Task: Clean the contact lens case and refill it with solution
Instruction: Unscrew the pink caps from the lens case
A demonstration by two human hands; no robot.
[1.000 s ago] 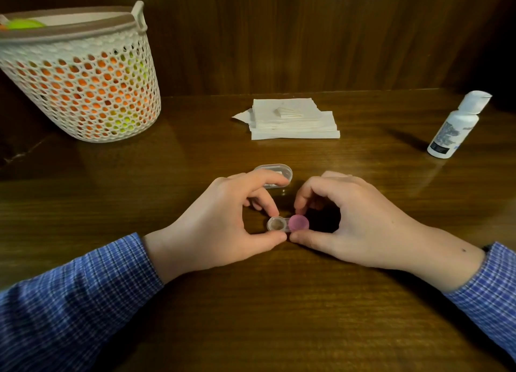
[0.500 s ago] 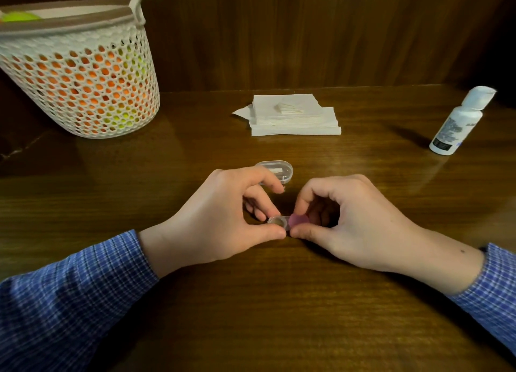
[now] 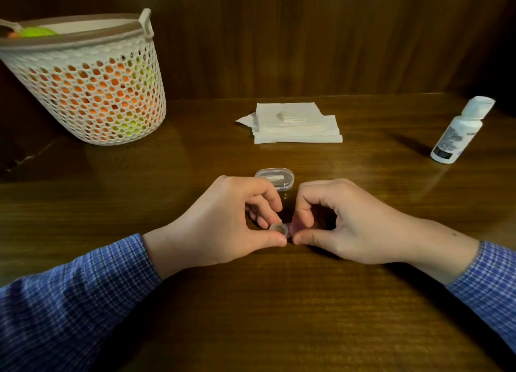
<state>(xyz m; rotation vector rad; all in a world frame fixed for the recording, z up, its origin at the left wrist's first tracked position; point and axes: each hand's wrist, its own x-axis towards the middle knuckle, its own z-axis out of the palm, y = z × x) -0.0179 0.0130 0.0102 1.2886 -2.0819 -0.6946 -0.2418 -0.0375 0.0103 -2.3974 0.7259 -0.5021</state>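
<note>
Both hands are working at the centre of the wooden table (image 3: 279, 315). The left hand (image 3: 220, 226) is pinching the clear-capped end of the contact lens case (image 3: 280, 229) between thumb and curled fingers, while the right hand (image 3: 351, 223) is pinching the pink-capped end between its thumb and bent forefinger; the pink cap is showing only partly behind the fingertip. The case is sitting low at the table surface between the two thumbs. A clear oval box (image 3: 275, 178) is lying just beyond the hands. Folded white tissues (image 3: 293, 123) are lying farther back, the white solution bottle (image 3: 460, 130) is standing upright at far right, and a perforated white basket (image 3: 86, 92) is standing at far left.
</note>
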